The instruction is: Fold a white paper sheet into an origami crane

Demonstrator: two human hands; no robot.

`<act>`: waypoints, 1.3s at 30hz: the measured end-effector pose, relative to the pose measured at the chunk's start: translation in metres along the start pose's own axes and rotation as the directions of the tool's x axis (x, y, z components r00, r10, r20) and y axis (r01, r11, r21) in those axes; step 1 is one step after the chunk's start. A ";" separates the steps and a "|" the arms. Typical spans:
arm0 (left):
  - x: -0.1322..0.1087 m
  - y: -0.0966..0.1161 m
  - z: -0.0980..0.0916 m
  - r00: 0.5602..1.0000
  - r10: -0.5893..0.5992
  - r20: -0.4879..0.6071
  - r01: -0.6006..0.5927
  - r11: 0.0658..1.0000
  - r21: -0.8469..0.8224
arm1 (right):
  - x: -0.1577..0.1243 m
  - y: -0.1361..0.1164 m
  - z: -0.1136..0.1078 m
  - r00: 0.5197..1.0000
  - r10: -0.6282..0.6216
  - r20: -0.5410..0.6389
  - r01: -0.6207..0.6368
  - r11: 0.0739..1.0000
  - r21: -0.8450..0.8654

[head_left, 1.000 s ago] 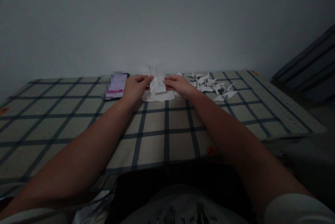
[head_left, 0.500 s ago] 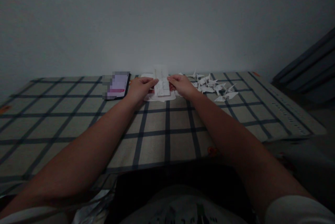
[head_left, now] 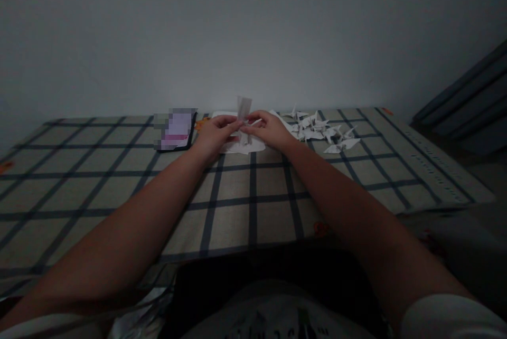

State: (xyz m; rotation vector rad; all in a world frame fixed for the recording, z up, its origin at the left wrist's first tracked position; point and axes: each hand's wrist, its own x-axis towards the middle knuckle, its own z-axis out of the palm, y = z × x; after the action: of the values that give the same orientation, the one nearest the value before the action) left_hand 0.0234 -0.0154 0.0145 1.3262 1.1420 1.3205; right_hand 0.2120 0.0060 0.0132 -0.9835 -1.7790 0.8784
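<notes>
Between my two hands a folded strip of white paper point(head_left: 244, 106) stands upright, its top rising above the fingers. My left hand point(head_left: 217, 132) pinches its left side with thumb and fingers. From the right, my right hand point(head_left: 268, 129) grips the same piece, its thumb close to the left thumb. The lower part of the strip is partly hidden by the fingers and blurred. Beneath the hands lie white paper sheets point(head_left: 253, 147) on the checked cloth. Just right of my right hand sits a loose pile of folded paper cranes point(head_left: 312, 128).
A phone or tablet point(head_left: 177, 130) with a lit, partly pixelated screen lies left of my left hand. The checked tablecloth point(head_left: 233, 217) covers the table, which meets a plain wall point(head_left: 253, 33). Dark folded fabric point(head_left: 471, 101) hangs at the right.
The paper was spread flat and wider between my hands; now it is narrower and pinched in the middle. My hands have come closer together.
</notes>
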 end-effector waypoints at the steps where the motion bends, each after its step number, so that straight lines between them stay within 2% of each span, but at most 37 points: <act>1: 0.000 0.000 0.001 1.000 0.004 0.015 -0.004 1.000 0.000 | 0.000 0.000 0.001 1.000 0.006 0.009 -0.006 1.000 0.013; 7: 0.003 -0.007 0.000 0.997 0.018 0.075 -0.020 1.000 0.020 | 0.003 0.006 0.004 0.996 0.018 0.085 -0.027 0.993 0.112; 13: 0.006 -0.009 -0.004 0.992 0.040 0.120 -0.038 0.999 -0.022 | 0.004 0.009 0.005 0.994 0.017 0.107 -0.041 0.974 0.223; 19: 0.006 -0.008 -0.007 0.991 0.072 0.111 -0.076 0.996 0.035 | 0.004 0.006 0.003 0.991 0.019 0.130 -0.063 0.937 0.343; 23: 0.007 -0.006 -0.008 0.994 0.064 0.085 -0.069 0.996 0.056 | 0.006 0.006 0.002 0.997 0.019 0.072 -0.042 0.944 0.329; 26: 0.010 -0.007 -0.009 0.998 0.042 0.050 -0.044 0.999 0.031 | 0.011 0.008 -0.002 0.997 0.063 -0.038 -0.050 0.959 0.278; 29: 0.014 -0.009 -0.009 0.999 -0.004 -0.036 0.002 0.998 -0.060 | 0.015 0.011 -0.006 0.984 0.094 -0.150 -0.056 0.970 0.236; 32: 0.013 -0.009 -0.009 0.998 -0.005 -0.062 -0.001 0.996 -0.090 | 0.015 0.013 -0.008 0.979 0.115 -0.171 -0.069 0.965 0.253; 35: 0.013 -0.007 -0.010 0.998 0.057 -0.031 -0.060 0.992 -0.107 | 0.013 0.013 -0.009 0.974 0.119 -0.191 -0.065 0.962 0.263; 39: 0.021 -0.009 -0.014 0.988 0.127 -0.083 -0.140 0.974 -0.175 | 0.009 0.008 -0.009 0.978 0.115 -0.173 -0.066 0.962 0.266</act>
State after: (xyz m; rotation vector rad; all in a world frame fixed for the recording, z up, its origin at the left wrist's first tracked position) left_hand 0.0097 0.0067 0.0086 1.2484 0.9681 1.5428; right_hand 0.2202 0.0196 0.0126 -0.9487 -1.4286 1.0126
